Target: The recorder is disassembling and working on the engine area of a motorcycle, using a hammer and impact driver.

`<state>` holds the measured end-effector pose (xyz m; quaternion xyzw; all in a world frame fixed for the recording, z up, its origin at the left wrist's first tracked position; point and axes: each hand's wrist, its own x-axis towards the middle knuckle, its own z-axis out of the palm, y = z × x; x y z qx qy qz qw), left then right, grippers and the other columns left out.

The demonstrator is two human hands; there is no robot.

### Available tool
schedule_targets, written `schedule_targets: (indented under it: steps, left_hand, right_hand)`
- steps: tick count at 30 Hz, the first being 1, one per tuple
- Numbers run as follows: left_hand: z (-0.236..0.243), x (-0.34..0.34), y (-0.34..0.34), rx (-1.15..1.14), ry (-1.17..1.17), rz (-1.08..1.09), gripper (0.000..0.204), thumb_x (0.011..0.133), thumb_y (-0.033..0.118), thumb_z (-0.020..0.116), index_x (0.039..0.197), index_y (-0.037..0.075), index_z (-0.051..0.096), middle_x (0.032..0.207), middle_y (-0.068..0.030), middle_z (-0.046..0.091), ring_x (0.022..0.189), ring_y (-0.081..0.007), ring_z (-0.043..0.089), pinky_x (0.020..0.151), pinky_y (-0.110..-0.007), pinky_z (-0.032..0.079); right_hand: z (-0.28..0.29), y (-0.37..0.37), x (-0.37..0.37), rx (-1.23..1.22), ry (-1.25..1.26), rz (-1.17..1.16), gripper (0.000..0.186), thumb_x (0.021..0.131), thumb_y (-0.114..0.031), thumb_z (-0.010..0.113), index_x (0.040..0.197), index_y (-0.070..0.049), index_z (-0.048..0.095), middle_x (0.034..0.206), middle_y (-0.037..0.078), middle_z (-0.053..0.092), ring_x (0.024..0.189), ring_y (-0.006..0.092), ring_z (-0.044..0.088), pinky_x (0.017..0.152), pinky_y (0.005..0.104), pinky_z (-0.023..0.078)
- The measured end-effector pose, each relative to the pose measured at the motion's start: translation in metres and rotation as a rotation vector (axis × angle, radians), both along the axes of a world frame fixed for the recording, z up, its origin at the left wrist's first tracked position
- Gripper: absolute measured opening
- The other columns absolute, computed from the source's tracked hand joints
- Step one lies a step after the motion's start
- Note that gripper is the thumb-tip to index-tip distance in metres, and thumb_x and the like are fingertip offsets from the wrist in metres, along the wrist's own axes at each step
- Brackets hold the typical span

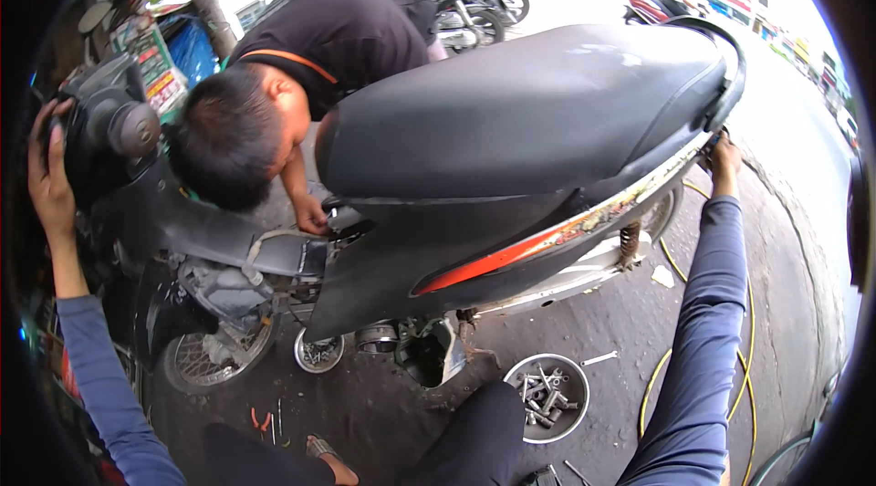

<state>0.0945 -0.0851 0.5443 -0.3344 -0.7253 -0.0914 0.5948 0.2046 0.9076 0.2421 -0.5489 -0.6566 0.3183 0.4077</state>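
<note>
Blue sleeves are flanking the motorbike, likely heavy, stiff and best held by its rail, which is standing between the left hand, fingers curling onto the cowl, and the right hand, finger closure indiscernible.

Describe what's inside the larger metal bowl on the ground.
The bowl holds jumbled silvery metal tool pieces, some of them short cylinders; anything beneath the pile is covered.

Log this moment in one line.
left hand: at motorbike front | right hand: at its tail | co-worker: bent over, one hand below seat front | ground: bowl of tools, wrench beside it
</note>
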Motion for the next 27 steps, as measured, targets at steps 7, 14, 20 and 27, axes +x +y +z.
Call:
schedule_targets:
  steps: [7,14,20,27]
  left_hand:
    - [-0.007,0.012,0.021,0.052,-0.034,-0.021,0.034,0.102,0.02,0.045,0.13,0.001,0.054,0.125,-0.0086,0.063,0.122,-0.0167,0.051,0.109,-0.03,0.032]
    - [-0.013,0.011,0.027,0.114,-0.032,-0.153,0.03,0.101,0.018,0.049,0.126,0.004,0.057,0.117,-0.0076,0.067,0.112,-0.0137,0.058,0.102,-0.026,0.039]
    - [-0.013,0.011,0.032,0.085,-0.021,-0.18,0.029,0.101,0.018,0.049,0.125,0.004,0.057,0.115,-0.0063,0.068,0.112,-0.0138,0.058,0.101,-0.026,0.039]
    - [-0.014,0.009,0.032,0.104,0.0,-0.134,0.028,0.1,0.018,0.051,0.124,0.005,0.059,0.113,-0.0075,0.068,0.109,-0.0142,0.06,0.1,-0.027,0.041]
  right_hand:
    - [-0.011,0.021,-0.009,0.064,0.478,0.621,0.028,0.091,-0.024,0.057,0.111,-0.006,0.06,0.094,0.01,0.066,0.08,0.0186,0.064,0.067,0.0311,0.051]
    - [0.006,-0.045,0.012,-0.329,0.571,0.244,0.045,0.09,-0.049,0.057,0.111,-0.009,0.06,0.092,0.006,0.064,0.078,0.0151,0.061,0.061,0.0278,0.049]
    - [0.032,-0.236,0.055,0.023,0.74,0.637,0.051,0.099,-0.04,0.05,0.129,0.001,0.053,0.115,0.016,0.06,0.102,0.0215,0.061,0.08,0.0325,0.051]
    - [0.106,-0.315,0.024,-0.205,0.756,0.715,0.079,0.076,-0.039,0.082,0.13,0.004,0.043,0.123,0.021,0.047,0.098,0.0254,0.052,0.079,0.0343,0.045]
